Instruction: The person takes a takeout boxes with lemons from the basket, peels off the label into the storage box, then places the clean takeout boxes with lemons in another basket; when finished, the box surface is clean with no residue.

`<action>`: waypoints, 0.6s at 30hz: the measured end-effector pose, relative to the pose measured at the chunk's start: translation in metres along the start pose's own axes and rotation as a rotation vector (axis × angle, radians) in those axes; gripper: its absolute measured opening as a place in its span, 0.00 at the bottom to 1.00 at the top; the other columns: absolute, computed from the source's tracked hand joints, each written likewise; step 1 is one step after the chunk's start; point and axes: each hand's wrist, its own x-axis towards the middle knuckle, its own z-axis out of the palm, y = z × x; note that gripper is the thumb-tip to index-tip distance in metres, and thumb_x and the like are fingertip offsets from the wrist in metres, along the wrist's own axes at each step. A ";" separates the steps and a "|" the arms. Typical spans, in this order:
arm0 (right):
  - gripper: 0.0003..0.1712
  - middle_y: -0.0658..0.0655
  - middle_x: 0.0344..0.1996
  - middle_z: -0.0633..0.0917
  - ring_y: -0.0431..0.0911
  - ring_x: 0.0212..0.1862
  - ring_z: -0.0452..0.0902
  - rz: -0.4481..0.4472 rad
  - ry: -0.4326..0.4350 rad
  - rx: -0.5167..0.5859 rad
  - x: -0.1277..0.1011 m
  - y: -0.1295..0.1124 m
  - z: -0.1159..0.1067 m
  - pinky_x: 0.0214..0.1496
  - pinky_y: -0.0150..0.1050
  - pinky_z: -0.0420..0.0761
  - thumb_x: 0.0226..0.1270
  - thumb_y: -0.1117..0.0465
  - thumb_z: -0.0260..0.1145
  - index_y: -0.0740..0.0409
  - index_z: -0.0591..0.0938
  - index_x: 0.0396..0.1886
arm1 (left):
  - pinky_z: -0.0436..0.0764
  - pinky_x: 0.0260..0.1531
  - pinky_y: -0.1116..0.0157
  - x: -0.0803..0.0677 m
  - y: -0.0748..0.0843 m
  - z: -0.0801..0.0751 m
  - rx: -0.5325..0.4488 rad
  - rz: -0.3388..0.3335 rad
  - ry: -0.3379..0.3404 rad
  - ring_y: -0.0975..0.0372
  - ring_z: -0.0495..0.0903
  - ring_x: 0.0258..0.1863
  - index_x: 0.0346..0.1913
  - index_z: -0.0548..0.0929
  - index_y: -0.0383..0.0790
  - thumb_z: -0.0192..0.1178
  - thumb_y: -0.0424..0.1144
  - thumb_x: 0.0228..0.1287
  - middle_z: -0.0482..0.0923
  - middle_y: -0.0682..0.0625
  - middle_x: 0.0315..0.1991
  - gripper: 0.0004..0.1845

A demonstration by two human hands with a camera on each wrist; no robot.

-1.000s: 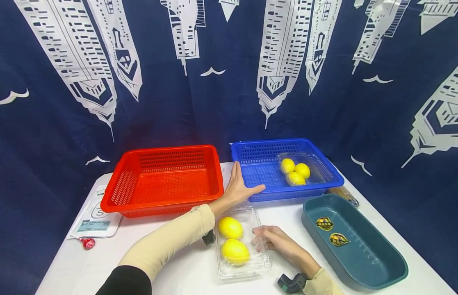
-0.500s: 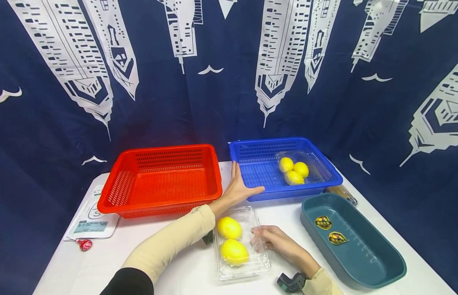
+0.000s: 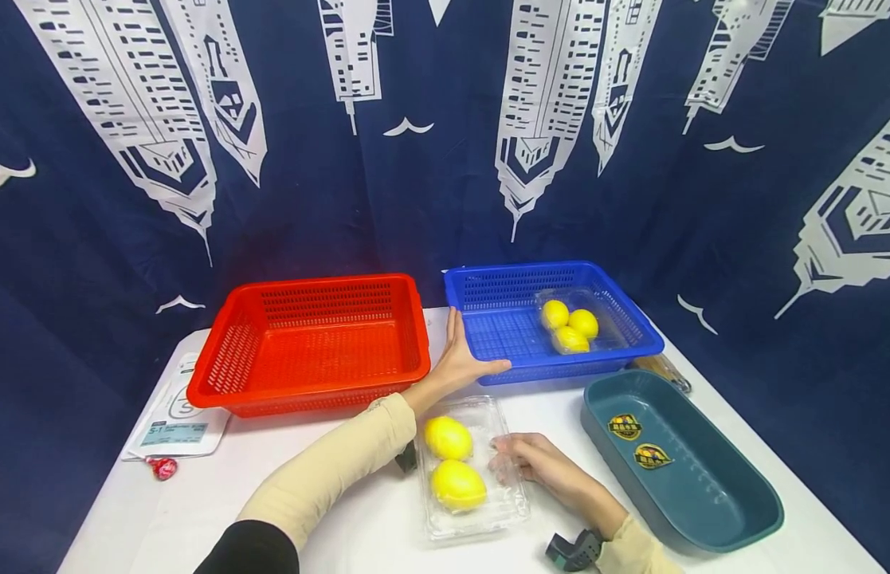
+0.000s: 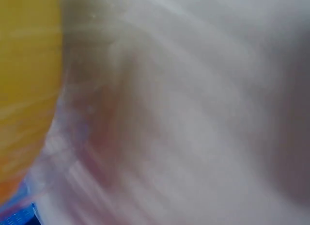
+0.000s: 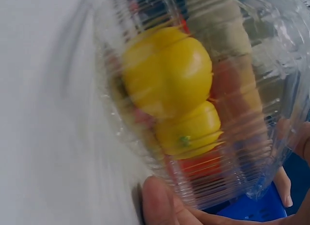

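My right hand (image 3: 545, 466) grips the right side of a clear plastic fruit box (image 3: 491, 506) with two yellow lemons (image 3: 457, 485) inside. In the right wrist view the thumb (image 5: 157, 200) is at the box's edge, and the lemons show through its ribbed wall. Reaching across, my left hand (image 3: 455, 363) lies at the near left corner of the blue basket (image 3: 559, 371), fingers straight along its side and thumb stretched out at the front rim. Part of the box and a lemon (image 4: 24, 79) fill the left of the blurred left wrist view.
A red basket (image 3: 330, 395) stands left of the blue one, which holds another clear box with three lemons (image 3: 570, 323). To the right is a teal tray (image 3: 710, 470) with two stickers. A white packet (image 3: 179, 422) and a red lollipop (image 3: 163, 468) lie at left.
The head view has shifted slightly, so the baskets sit a little higher in it. Both hands keep their places at the blue basket and the fruit box.
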 end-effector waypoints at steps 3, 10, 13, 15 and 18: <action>0.31 0.53 0.39 0.85 0.40 0.41 0.81 0.002 -0.007 0.022 -0.005 0.002 0.000 0.45 0.34 0.83 0.72 0.54 0.52 0.80 0.70 0.59 | 0.58 0.74 0.49 -0.002 -0.003 0.001 -0.011 -0.010 0.003 0.51 0.46 0.79 0.78 0.32 0.41 0.76 0.56 0.42 0.24 0.52 0.80 0.72; 0.30 0.50 0.39 0.86 0.39 0.40 0.82 -0.058 -0.049 0.001 -0.025 -0.005 -0.012 0.45 0.34 0.84 0.75 0.57 0.48 0.84 0.69 0.58 | 0.59 0.73 0.48 -0.004 -0.009 0.004 -0.014 -0.015 0.009 0.50 0.47 0.78 0.78 0.33 0.40 0.76 0.54 0.43 0.25 0.52 0.80 0.71; 0.31 0.49 0.39 0.87 0.39 0.41 0.83 -0.096 -0.049 -0.055 -0.036 -0.021 -0.025 0.45 0.33 0.84 0.77 0.57 0.46 0.86 0.65 0.60 | 0.59 0.74 0.49 -0.002 -0.006 0.003 -0.007 -0.005 0.012 0.50 0.47 0.78 0.78 0.34 0.40 0.77 0.54 0.42 0.25 0.51 0.80 0.72; 0.31 0.49 0.39 0.87 0.40 0.41 0.84 -0.124 -0.044 -0.095 -0.043 -0.034 -0.035 0.45 0.34 0.84 0.77 0.58 0.45 0.87 0.63 0.62 | 0.59 0.74 0.49 0.000 -0.004 0.002 -0.001 0.007 0.013 0.50 0.47 0.78 0.78 0.34 0.39 0.77 0.54 0.41 0.25 0.50 0.80 0.72; 0.31 0.47 0.42 0.87 0.42 0.40 0.84 -0.155 -0.032 -0.156 -0.052 -0.054 -0.051 0.46 0.35 0.84 0.78 0.58 0.43 0.87 0.62 0.62 | 0.58 0.74 0.50 0.002 -0.001 0.000 0.010 0.028 0.008 0.50 0.44 0.79 0.78 0.34 0.38 0.77 0.54 0.41 0.26 0.48 0.80 0.72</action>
